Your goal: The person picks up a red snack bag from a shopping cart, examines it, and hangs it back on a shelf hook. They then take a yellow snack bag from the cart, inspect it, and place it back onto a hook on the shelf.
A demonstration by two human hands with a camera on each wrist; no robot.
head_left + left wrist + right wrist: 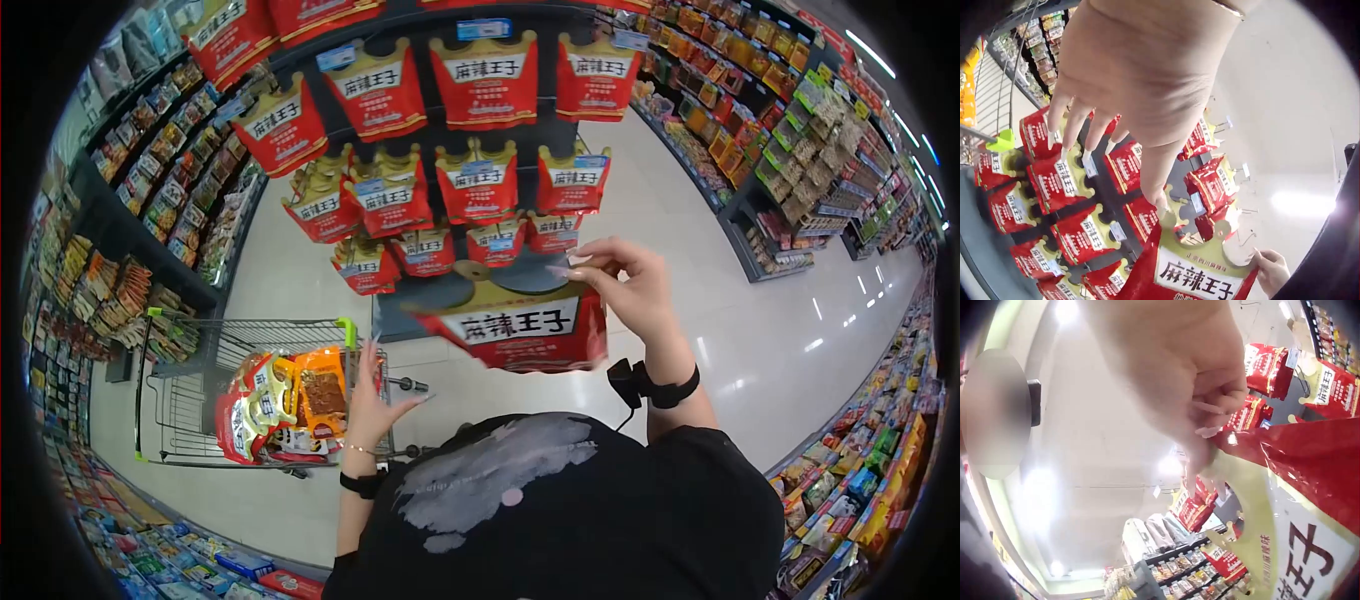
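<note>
Pinched at a top corner by my right hand [637,290] is a red snack bag [535,330] with a gold crown-shaped top and a white label. It hangs in front of my body, below the display. In the right wrist view, the thumb and fingers grip the bag's [1304,512] gold edge. My left hand [370,408] holds nothing, its fingers extended and thumb spread, beside the shopping cart [347,332]. In the left wrist view, that hand [1141,69] overlaps the display, with its thumb tip near the other top corner of the bag [1194,272].
Rows of matching red bags [483,85] hang on the dark display rack ahead. The cart at left carries a red-and-gold bag [262,405] and an orange packet [322,385]. Stocked shelves [800,160] line both sides, with pale tiled floor [720,350] between.
</note>
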